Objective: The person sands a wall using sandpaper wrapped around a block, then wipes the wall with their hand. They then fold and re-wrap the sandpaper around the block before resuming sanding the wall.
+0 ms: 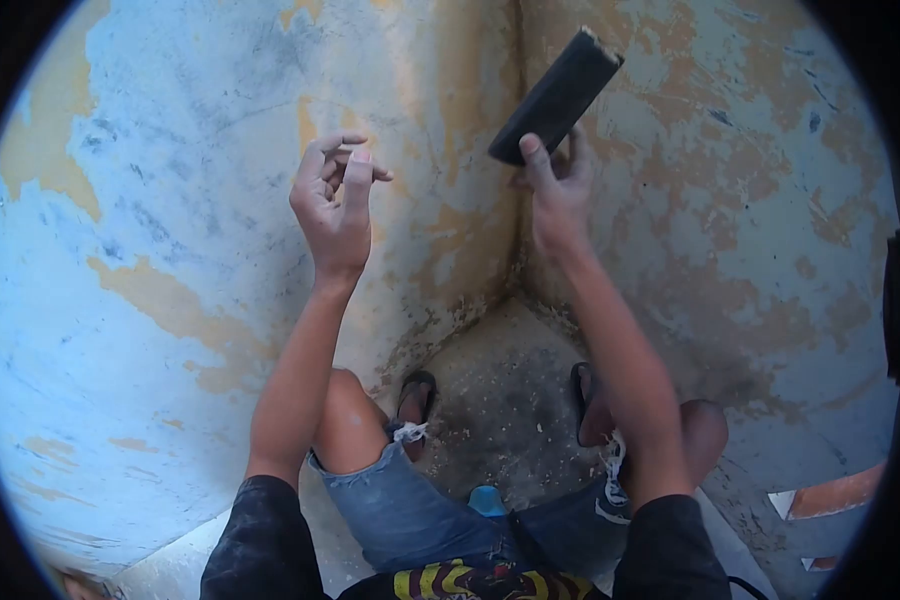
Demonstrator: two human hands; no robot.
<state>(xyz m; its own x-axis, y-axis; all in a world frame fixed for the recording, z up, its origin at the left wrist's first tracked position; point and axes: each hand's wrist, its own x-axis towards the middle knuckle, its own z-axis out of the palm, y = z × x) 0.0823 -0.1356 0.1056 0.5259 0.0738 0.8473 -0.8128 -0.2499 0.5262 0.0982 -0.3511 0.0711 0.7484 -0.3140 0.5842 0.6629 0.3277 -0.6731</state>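
My right hand [560, 195] grips the lower end of a dark, flat, oblong sanding block [558, 97], thumb on its near face and fingers behind. The block tilts up to the right in front of the wall corner, and its upper end shows a pale, rough edge. My left hand [336, 195] is raised before the left wall [200, 200], holding nothing. Its fingers are loosely bent and apart, with the thumb upright. Pale dust coats both hands.
The right wall [710, 220] meets the left one in a corner; both have patchy, worn paint. Speckled floor [500, 390] lies between my sandalled feet. A small blue object [487, 500] shows between my thighs. Orange-brown strips [835, 493] are at the lower right.
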